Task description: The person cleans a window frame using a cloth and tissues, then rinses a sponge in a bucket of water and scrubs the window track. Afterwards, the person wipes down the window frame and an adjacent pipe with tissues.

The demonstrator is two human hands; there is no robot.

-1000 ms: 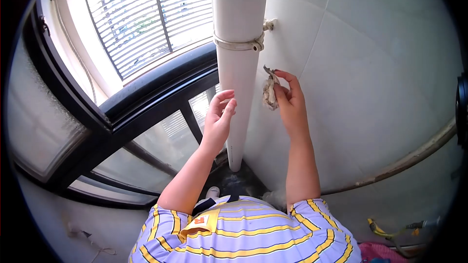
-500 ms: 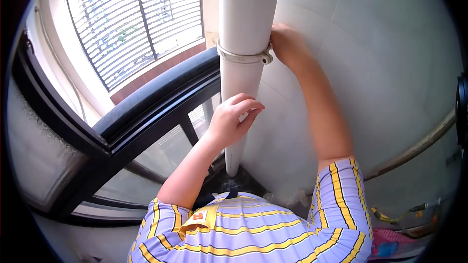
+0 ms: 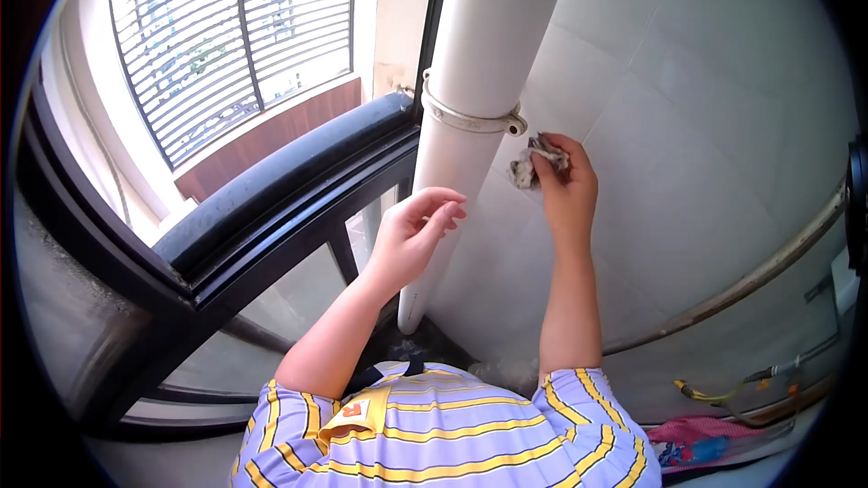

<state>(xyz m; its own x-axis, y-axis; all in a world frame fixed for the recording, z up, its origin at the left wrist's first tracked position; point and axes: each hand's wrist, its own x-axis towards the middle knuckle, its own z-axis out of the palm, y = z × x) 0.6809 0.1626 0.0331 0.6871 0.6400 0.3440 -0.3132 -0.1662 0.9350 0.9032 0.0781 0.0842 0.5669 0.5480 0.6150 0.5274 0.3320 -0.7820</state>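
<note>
Pinched in the fingers of my right hand [image 3: 571,183] is a crumpled, grey-stained wipe [image 3: 526,168]. That hand is just right of a white pipe [image 3: 484,45], below the bolt of the pipe clamp [image 3: 466,119]. My left hand [image 3: 411,235] is in front of the lower pipe, its fingers loosely curled and nothing visible in them. Whether it touches the pipe I cannot tell.
Pale tiled wall [image 3: 687,136] lies right of the pipe. A dark window frame [image 3: 280,217] runs along the left, with a slatted grille [image 3: 240,32] beyond. A thin pipe [image 3: 723,305] crosses the lower right wall, above yellow-ended cables [image 3: 714,395] and a pink bag [image 3: 696,434].
My right hand has come down and out from beside the upper pipe, bringing the wipe into view. The left hand has shifted slightly left and down. The camera view has turned a little.
</note>
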